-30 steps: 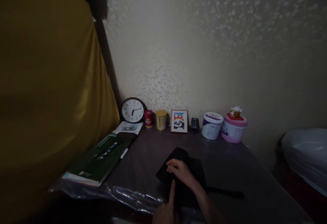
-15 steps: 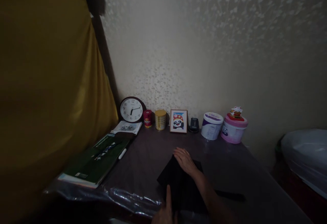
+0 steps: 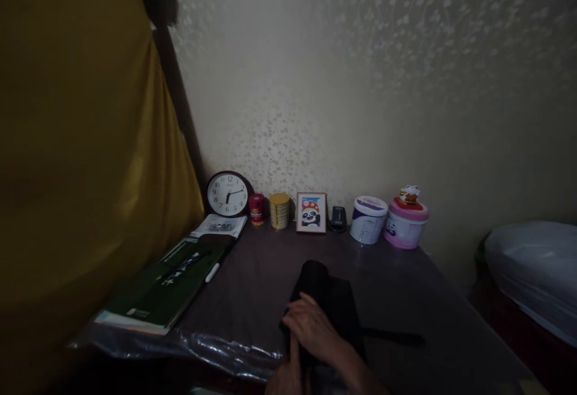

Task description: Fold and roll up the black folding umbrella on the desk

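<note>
A black cloth [image 3: 340, 308] lies folded at the table's near side, a rounded fold standing up at its far end. A dark strap [image 3: 394, 337] runs out from it to the right. Across the cloth reaches my right hand [image 3: 311, 329], its fingers closed on the cloth's left edge. Below it, at the bottom of the view, my left hand [image 3: 288, 374] has its index finger stretched out against the cloth, and its other fingers are partly out of sight. The two hands nearly touch.
Left on the plastic-covered table [image 3: 252, 299] lie a green book [image 3: 166, 287] and a white pen [image 3: 211, 272]. Along the wall stand a clock [image 3: 229, 194], a red can [image 3: 256, 210], a yellow can [image 3: 279, 211], a framed panda picture [image 3: 311, 213] and two tubs [image 3: 367, 220].
My right hand has come from the cloth's far edge toward me and to the left, bringing cloth over into a rounded fold. My left hand stays at the near side. The view has shifted slightly.
</note>
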The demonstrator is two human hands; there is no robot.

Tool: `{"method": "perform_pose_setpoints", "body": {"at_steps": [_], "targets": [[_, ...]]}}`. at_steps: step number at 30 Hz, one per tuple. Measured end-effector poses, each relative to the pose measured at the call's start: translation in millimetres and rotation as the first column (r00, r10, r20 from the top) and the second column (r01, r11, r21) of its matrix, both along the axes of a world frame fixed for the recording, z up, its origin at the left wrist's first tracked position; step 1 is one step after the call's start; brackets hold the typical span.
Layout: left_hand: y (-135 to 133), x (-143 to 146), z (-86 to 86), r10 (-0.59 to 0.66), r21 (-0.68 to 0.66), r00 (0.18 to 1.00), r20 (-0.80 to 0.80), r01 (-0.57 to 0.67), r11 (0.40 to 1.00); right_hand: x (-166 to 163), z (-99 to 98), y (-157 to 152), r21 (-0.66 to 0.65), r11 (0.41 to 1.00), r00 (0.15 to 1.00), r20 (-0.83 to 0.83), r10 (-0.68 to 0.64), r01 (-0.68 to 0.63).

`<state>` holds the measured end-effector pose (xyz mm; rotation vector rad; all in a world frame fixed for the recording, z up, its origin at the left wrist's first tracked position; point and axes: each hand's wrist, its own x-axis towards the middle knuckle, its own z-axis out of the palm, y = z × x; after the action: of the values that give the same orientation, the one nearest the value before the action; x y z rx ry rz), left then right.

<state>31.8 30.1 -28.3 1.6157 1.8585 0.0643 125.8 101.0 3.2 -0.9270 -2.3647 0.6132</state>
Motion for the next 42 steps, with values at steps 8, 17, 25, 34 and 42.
{"method": "perform_pose_setpoints", "body": {"at_steps": [8, 17, 25, 34, 42], "targets": [[-7.7, 2.0, 6.7, -0.006, 0.086, 1.000, 0.002, 0.006, 0.996, 57.3, 0.9, 4.3, -0.183, 0.891, 0.823, -0.340, -0.455, 0.416], [-13.6, 2.2, 11.0, -0.010, 0.151, 1.000, 0.027, 0.006, 0.988, 115.0, -38.7, 12.7, -0.347, 0.687, 0.612, -0.312, -0.726, 0.638], [-17.4, 4.1, 12.0, 0.009, 0.214, 1.000, 0.014, -0.011, 0.977, 97.2, -39.1, 7.3, -0.363, 0.735, 0.651, -0.344, -0.677, 0.573], [-19.3, 1.6, 7.0, 0.027, 0.249, 0.999, 0.037, -0.035, 0.968, 69.2, 5.3, 16.5, -0.600, 0.724, 0.666, -0.389, -0.637, 0.342], [-18.7, -3.9, -2.1, -0.024, 0.306, 0.998, 0.059, 0.004, 0.952, 15.2, 0.6, 42.7, -0.643, 0.667, 0.697, -0.278, -0.661, 0.376]]}}
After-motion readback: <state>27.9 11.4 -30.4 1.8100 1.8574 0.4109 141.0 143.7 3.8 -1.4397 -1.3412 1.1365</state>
